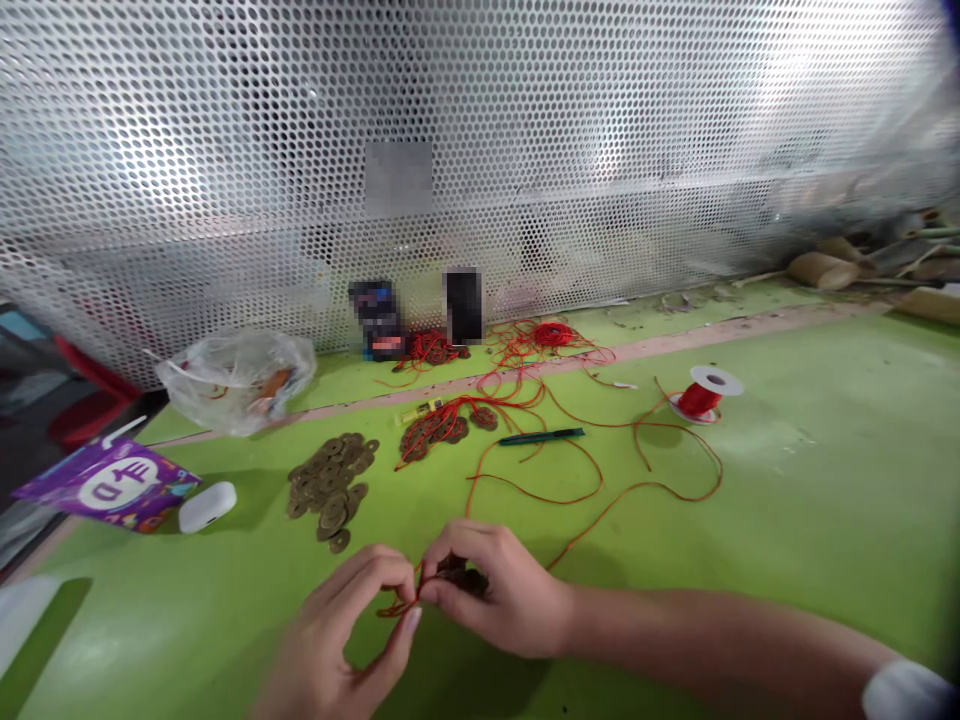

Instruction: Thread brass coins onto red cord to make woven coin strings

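Note:
Near the front of the green table, my left hand (349, 630) pinches a red cord (391, 609) between thumb and fingertips. My right hand (499, 590) is closed beside it, thumb and forefinger on the same cord, fingertips almost touching the left ones. Dark coins (469, 577) show partly under the right hand's curled fingers; how they join the cord is hidden. Beyond the hands lies a pile of brass-coloured coins with holes (330, 480). To its right are coins tied with red cord (435, 432). Loose cord runs toward a white spool of red cord (699, 395).
A green pen-like tool (541, 436) and a yellow lighter-like item (420, 411) lie mid-table. At left are a purple packet (112, 485), a white case (208, 507) and a clear plastic bag (240, 375). Two phones (463, 305) lean near the perforated metal screen (562, 130); red cord tangles (553, 334) lie nearby.

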Demonstrator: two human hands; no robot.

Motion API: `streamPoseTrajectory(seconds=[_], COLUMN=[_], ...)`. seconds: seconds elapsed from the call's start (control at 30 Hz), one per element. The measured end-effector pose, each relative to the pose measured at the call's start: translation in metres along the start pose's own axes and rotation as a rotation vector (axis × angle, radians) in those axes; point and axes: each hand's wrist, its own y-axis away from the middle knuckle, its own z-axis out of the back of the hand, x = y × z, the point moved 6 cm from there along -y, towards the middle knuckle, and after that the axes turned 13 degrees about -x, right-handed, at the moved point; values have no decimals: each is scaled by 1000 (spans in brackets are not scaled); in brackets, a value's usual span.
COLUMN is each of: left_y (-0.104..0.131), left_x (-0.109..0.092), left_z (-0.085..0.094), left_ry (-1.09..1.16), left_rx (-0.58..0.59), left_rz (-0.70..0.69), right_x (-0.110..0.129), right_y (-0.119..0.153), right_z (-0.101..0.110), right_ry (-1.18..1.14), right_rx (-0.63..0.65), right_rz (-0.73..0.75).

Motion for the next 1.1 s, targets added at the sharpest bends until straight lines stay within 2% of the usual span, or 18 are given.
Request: streamPoseTrajectory(seconds=[0.1,0.17,0.37,0.73,0.9,1.1], left_y=[-1,-4,-10,1,4,2], left_x=[5,6,1,-2,-1,-3], left_z=[1,3,5,2,-1,-2], left_ry=[61,81,36,-80,-51,32], left_rx=[42,28,-76,-58,-20,30], left_rz=[109,132,42,-100,-95,-6], right_x=[0,-2,-5,-3,0,0], right_y=[-1,-1,0,2,2,3], right_z=[2,2,0,-8,-9,-8], right_ry=[-15,-26,-75,-148,-175,-141], right_rx=[-15,-22,-3,79,93,83], right_rz=[-36,-76,-123,-146,-108,-80])
